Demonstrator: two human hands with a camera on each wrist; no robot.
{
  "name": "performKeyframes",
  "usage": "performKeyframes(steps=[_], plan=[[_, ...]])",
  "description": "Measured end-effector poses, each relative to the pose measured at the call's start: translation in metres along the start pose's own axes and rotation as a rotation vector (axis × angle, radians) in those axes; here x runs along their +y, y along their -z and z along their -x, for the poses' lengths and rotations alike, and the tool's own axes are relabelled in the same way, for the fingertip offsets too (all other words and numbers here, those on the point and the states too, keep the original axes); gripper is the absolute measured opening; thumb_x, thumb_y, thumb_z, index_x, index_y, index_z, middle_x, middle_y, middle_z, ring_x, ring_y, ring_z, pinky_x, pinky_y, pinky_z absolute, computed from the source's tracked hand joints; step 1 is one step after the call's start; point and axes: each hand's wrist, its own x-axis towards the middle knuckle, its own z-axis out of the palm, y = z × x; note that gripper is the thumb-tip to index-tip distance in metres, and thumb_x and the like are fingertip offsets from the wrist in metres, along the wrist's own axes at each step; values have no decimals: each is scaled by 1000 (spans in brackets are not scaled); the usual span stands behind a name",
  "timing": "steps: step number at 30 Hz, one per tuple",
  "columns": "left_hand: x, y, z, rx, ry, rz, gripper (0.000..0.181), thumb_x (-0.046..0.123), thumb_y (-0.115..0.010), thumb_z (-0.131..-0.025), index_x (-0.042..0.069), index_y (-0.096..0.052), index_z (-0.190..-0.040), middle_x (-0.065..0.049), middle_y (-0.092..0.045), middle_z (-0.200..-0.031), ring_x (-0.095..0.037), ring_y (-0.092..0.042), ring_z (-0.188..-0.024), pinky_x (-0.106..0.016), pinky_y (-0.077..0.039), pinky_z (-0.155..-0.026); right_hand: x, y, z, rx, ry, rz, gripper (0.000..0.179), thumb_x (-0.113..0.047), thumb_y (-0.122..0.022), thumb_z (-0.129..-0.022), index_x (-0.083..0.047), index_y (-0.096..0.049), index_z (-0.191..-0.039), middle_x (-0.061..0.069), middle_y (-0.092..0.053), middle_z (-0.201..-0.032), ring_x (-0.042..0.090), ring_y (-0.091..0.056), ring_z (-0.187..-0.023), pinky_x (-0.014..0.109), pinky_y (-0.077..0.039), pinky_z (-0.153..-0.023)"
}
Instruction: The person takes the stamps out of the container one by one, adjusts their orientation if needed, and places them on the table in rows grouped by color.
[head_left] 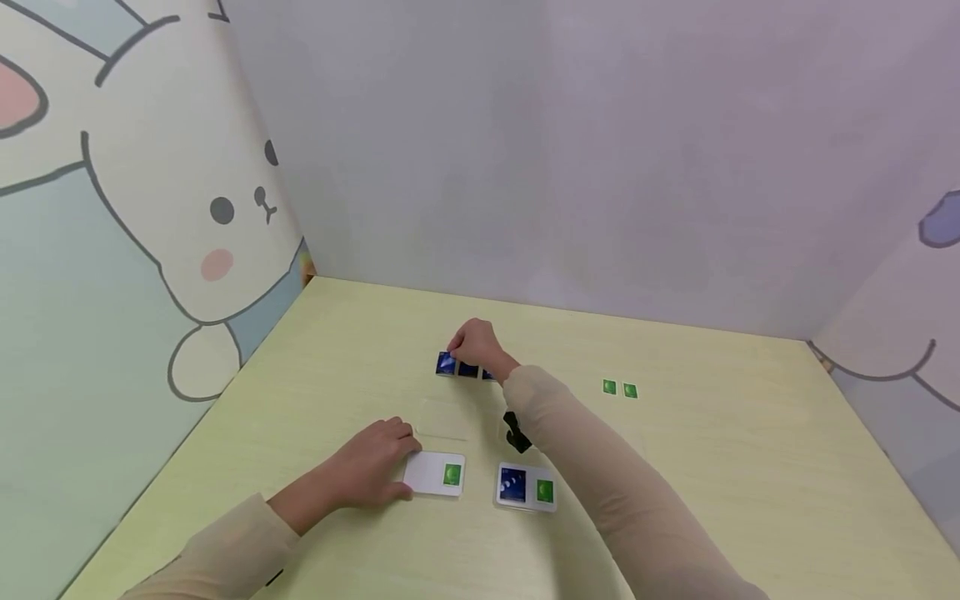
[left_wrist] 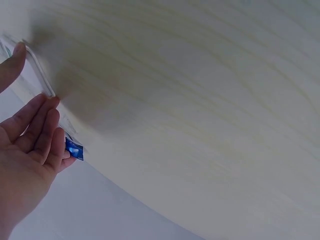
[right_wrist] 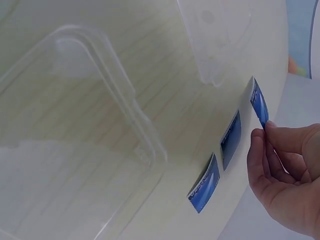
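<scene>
The right grip (head_left: pixel 477 342) pinches a blue card (right_wrist: pixel 259 103), its lettering illegible.

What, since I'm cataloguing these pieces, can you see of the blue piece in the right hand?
The blue piece is small, thin and paper-like in look, with a paler streak across darker blue. The right hand pinches one end. In the head view it is leftmost in a row of three; whether it touches the table is unclear.
</scene>
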Motion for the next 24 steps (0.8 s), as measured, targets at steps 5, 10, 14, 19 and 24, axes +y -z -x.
performKeyframes(steps=[5,10,14,19,24], plan=[[1,2,0,-22,17,7,51,38,-83,-75,5,-68,-111,-4,-66,-106,-15,-54,-92,-35,-50,-85,-2,-1,0,-6,5,26,11,-11,-71,-89,-7,-79,-94,8,-77,-99,23,-68,-104,34,-53,-97],[1,1,1,-29,28,11,50,38,-82,-75,6,-68,-112,-3,-66,-106,-15,-54,-93,-35,-50,-86,-4,-2,0,-20,14,46,12,-11,-69,-90,-7,-79,-96,8,-77,-101,24,-68,-105,35,-53,-98],[1,1,1,-25,29,18,50,37,-82,-75,6,-68,-112,-3,-66,-106,-15,-54,-93,-36,-50,-86,-4,-2,0,-12,19,47,11,-10,-70,-89,-6,-79,-95,9,-77,-102,25,-67,-107,36,-53,-99],[1,0,1,-27,30,26,50,37,-82,-75,5,-68,-112,-4,-66,-107,-16,-54,-94,-37,-50,-87,-3,-3,-1,-7,30,60,10,-9,-71,-89,-5,-79,-94,9,-76,-102,25,-67,-107,36,-52,-100],[0,0,1,-17,17,21,50,37,-82,-76,5,-68,-111,-5,-66,-107,-17,-55,-96,-37,-50,-88,-3,-2,-4,3,32,74,11,-9,-69,-89,-6,-79,-93,8,-77,-102,25,-68,-106,36,-53,-99]])
